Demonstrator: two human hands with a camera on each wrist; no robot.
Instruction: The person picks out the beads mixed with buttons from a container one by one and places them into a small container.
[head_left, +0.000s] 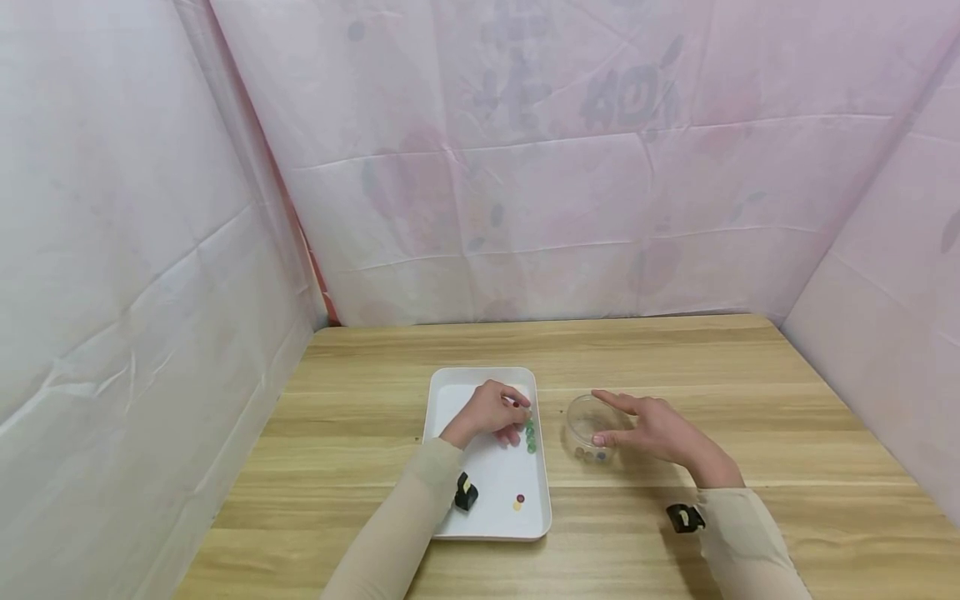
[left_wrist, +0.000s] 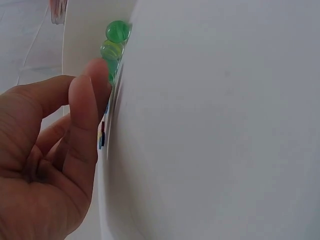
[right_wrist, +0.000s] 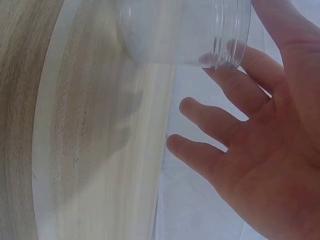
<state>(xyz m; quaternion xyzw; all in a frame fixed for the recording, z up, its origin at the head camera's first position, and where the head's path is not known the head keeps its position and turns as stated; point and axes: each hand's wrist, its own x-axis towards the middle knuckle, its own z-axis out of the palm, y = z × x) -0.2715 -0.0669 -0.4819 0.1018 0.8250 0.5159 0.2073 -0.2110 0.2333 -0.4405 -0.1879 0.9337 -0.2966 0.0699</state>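
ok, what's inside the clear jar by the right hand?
The clear jar holds a few small beads on its bottom, near the front wall; their exact number and colours are too small to tell. The right hand touches its rim and covers its right side.

Smooth matt white tray, probably plastic; glossy glass-like marbles; clear plastic jar; grained wood table.

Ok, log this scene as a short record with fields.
surface: light wooden table
tray: white rectangular plastic tray on the table
marbles: green glass marbles by the tray's right edge
jar: clear round plastic jar, right of the tray
left hand: fingertips at the marbles
right hand: fingers spread, touching the jar
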